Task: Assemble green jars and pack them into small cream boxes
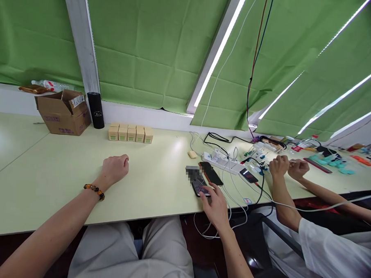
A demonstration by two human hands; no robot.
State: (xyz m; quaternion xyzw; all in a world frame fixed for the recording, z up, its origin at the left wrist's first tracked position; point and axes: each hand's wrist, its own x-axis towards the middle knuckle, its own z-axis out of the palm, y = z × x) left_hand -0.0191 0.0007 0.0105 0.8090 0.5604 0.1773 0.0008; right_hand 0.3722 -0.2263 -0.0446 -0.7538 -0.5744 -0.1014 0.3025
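Note:
My left hand rests on the table as a loose fist, thumb side up, with nothing showing in it. A beaded bracelet circles that wrist. At the table's front edge my right hand has its fingers apart, and its fingertips touch the lower end of a lit smartphone lying flat. The top of that screen is blurred out. Right beside it lies a second, dark phone with an orange edge. Beyond my left hand stands a row of several small cardboard boxes.
A white power strip with tangled cables lies right of the phones, near a smaller phone. An open carton and a black cylinder stand at the back left. On the right, a co-worker's hands hold a thin item.

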